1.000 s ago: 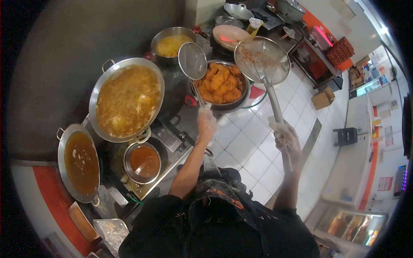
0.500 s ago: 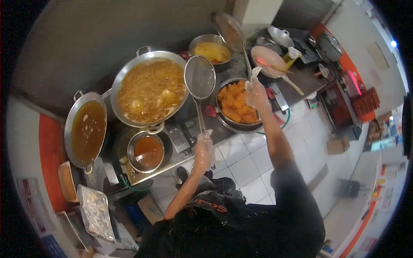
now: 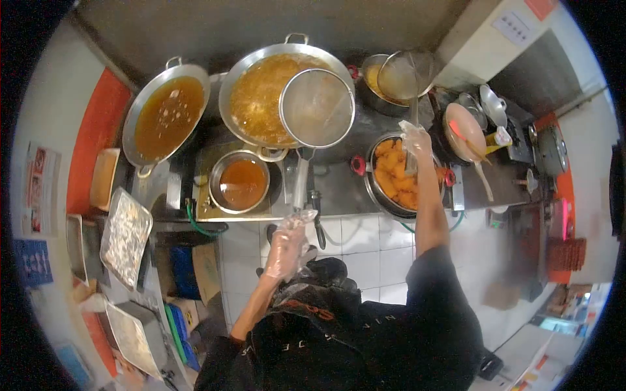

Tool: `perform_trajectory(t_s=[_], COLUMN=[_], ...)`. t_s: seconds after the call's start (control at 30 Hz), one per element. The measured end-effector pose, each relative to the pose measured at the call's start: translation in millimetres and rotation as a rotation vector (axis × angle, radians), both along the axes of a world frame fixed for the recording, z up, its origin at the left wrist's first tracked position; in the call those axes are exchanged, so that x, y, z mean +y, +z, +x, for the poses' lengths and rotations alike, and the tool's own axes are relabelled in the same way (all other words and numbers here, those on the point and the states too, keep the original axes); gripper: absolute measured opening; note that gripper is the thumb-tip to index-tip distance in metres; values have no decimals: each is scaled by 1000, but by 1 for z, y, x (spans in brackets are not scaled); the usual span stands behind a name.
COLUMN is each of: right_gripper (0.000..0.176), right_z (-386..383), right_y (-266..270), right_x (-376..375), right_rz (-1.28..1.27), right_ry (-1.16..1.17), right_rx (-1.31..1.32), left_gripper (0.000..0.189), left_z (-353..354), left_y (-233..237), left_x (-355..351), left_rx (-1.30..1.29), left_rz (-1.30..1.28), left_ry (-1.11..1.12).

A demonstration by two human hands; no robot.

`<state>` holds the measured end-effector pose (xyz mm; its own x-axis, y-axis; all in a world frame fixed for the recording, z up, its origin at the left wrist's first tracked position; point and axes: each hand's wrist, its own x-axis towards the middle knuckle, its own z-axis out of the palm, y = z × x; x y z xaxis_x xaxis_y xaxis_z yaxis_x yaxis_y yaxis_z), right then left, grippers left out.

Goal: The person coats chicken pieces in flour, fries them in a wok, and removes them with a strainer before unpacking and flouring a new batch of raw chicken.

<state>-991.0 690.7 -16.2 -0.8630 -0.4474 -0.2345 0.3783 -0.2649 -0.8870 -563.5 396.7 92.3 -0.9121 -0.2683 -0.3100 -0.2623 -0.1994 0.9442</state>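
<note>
In a clear plastic glove, my left hand [image 3: 285, 246] is closed round the handle of a round mesh strainer [image 3: 317, 108]. That strainer hangs over the right part of a big wok of bubbling oil [image 3: 257, 98]. My right hand [image 3: 416, 140], gloved too, grips the handle of a second strainer [image 3: 405, 75], whose mesh is over a smaller pot with yellow contents [image 3: 377, 78]. Below my right hand and forearm is a pot of orange-brown fried pieces [image 3: 394, 176], partly covered by them.
At the left stand a wok of darker oil [image 3: 171, 117] and a floury tray [image 3: 126, 238]. A bowl of reddish-brown liquid [image 3: 242, 185] sits near the counter's front edge. To the right are a pale pan [image 3: 464, 130] and a yellow-labelled bottle [image 3: 499, 139].
The view has turned and shifted. My left hand's strainer now overlaps the big wok more. The right strainer has come down from beside the wall to over the small pot.
</note>
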Motion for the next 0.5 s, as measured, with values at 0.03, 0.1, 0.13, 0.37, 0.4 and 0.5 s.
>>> perform_trajectory(t_s=[0.03, 0.1, 0.13, 0.37, 0.4, 0.5], right_gripper=[36, 34, 34, 34, 36, 22], right_z=[9, 41, 63, 227, 250, 322], right_y=[0, 15, 22, 97, 103, 112], right_x=[-7, -17, -26, -50, -49, -19], right_rz=[55, 81, 140, 193, 282, 304], right_ry=[-60, -68, -134, -321, -328, -329], right_rx=[49, 94, 114, -162, -172, -256], left_gripper=[31, 36, 36, 29, 29, 26], left_z=[10, 29, 39, 102, 107, 123], left_y=[8, 28, 30, 46, 54, 55], left_x=[-6, -16, -19, -38, -44, -70], left_rx=[-6, -135, -141, -196, -197, -233], left_rz=[6, 178, 185, 189, 193, 111], left_ry=[24, 55, 86, 384, 392, 484])
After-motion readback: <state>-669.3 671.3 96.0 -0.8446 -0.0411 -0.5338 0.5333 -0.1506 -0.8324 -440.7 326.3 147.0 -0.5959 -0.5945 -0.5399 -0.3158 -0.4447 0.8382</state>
